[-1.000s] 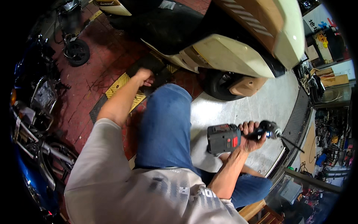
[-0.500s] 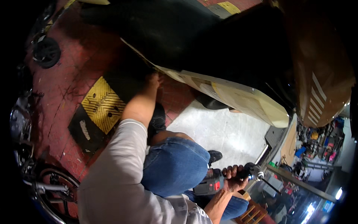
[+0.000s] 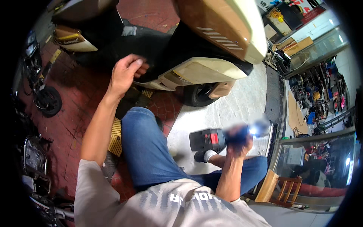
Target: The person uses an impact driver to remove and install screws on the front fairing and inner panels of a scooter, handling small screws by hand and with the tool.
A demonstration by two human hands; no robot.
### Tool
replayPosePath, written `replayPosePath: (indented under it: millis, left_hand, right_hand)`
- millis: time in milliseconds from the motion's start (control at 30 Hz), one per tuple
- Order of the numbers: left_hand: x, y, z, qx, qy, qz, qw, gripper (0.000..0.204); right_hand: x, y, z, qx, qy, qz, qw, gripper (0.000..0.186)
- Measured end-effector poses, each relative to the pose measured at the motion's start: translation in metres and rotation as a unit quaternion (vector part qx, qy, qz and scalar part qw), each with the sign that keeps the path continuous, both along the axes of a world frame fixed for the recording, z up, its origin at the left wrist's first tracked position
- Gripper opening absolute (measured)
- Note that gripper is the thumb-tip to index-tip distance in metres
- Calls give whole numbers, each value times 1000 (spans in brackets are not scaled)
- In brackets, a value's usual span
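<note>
Head view, looking down on a kneeling posture beside a cream scooter (image 3: 211,45). Left hand (image 3: 126,73) raised to the dark underside beneath the side panel (image 3: 196,72), fingers curled loosely against it, pinching nothing visible, presumably to steady or feel out a spot there. Right hand (image 3: 238,140) held low over the pale floor (image 3: 234,109), grip wrapped tight round the handle of a cordless drill (image 3: 211,140), red-and-black battery pack pointing left, kept near at hand; motion blur over the nose

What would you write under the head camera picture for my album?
A seated person's left hand touches a cream scooter while the right hand grips a cordless drill.
</note>
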State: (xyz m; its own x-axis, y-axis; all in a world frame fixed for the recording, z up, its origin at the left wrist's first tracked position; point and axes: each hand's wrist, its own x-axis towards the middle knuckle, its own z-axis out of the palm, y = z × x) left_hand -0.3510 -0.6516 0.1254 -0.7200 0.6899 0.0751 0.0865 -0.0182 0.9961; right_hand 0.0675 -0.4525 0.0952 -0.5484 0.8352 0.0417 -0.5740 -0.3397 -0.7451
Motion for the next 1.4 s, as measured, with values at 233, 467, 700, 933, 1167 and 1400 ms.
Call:
replayPosePath:
  millis: [233,467,700,933,1167,1400]
  left_hand:
    - [221,8,116,25,303,-187,934,61]
    - [308,9,90,-21,328,-97,940,95]
    - [313,-25,82,75,23,-135,988,52]
    - [283,-32,86,127,-85,-80,985,63]
    - [198,-61,67,119,-86,-133,980,81]
    - [202,-51,44,163,-140,-81,973,53]
  right_hand:
    - [-60,-54,82,27,-25,-160,986,20]
    - [-48,-117,64,194,-104,-45,974,32]
    - [-28,-157,63,386,-70,-25,920,71]
    - [-19,-162,87,330,-37,153,931,84]
    - [-50,-151,133,328,18,193,925,98]
    - [-97,-139,152,494,-186,188,828,94]
